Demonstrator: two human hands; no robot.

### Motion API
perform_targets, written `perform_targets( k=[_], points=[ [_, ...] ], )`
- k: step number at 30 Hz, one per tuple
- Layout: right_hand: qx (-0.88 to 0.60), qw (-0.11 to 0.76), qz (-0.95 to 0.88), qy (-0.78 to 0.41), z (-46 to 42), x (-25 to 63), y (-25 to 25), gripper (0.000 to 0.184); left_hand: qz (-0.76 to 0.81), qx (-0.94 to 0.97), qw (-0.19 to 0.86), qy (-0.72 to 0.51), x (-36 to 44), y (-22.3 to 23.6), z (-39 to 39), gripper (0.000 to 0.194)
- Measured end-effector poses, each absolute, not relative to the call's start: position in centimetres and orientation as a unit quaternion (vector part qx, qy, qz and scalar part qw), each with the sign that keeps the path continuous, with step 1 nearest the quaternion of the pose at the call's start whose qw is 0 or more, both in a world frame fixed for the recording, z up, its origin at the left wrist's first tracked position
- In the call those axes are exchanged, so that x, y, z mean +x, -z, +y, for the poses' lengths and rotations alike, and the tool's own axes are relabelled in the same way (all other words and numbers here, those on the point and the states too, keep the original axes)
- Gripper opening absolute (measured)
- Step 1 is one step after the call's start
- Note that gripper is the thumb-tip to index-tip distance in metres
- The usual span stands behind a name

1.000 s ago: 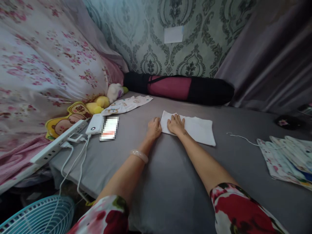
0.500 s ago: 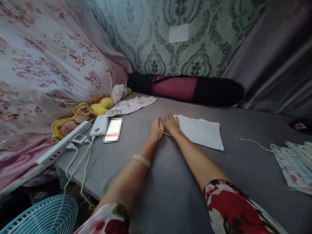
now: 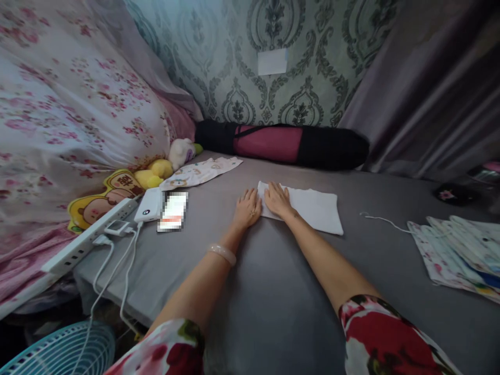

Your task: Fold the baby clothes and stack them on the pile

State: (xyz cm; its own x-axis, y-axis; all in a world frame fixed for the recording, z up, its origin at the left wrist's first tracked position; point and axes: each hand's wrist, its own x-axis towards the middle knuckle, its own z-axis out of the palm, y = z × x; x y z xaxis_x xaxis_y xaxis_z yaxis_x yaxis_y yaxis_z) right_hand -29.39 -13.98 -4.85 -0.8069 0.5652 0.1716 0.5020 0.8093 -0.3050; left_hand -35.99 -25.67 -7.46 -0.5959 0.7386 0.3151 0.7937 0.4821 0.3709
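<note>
A white folded cloth [image 3: 317, 208] lies flat on the grey bed sheet [image 3: 269, 291], in the middle of the head view. My right hand [image 3: 278, 200] rests palm down on the cloth's left part, fingers stretched out. Right beside it, at the cloth's left edge, my left hand [image 3: 248, 209] lies with its fingers spread, mostly on the sheet. A pale bangle [image 3: 222, 253] sits on my left forearm. What lies under the palms is hidden.
To the left lie a blurred phone [image 3: 173, 211], a white power bank [image 3: 149, 205] with cables, a power strip [image 3: 88, 235], plush toys [image 3: 154, 173] and a patterned cloth [image 3: 201, 173]. Folded printed cloths [image 3: 449, 255] lie at right. A black-and-red long bag [image 3: 269, 142] lines the wall.
My left hand's fingers have gone from curled at the cloth's edge to spread flat. The cloth's left end now shows between my hands. The whole view has shifted slightly.
</note>
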Motion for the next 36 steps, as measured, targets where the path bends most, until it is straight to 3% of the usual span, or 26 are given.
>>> perform_targets(
  k=[9,25,36],
  points=[
    [-0.270,0.077,-0.957,-0.079,-13.4,-26.1,5.7,0.050,-0.834,-0.527,0.046,0.155,-35.2,7.3,-25.7,0.048],
    [-0.274,0.071,-0.952,-0.119,-12.5,-24.6,5.7,0.054,-0.844,-0.527,0.022,0.099,-35.4,7.0,-25.8,0.058],
    [-0.342,0.083,-0.933,-0.069,-10.4,-21.3,6.2,0.055,-0.850,-0.520,0.019,0.083,-35.7,7.5,-25.6,0.064]
  ],
)
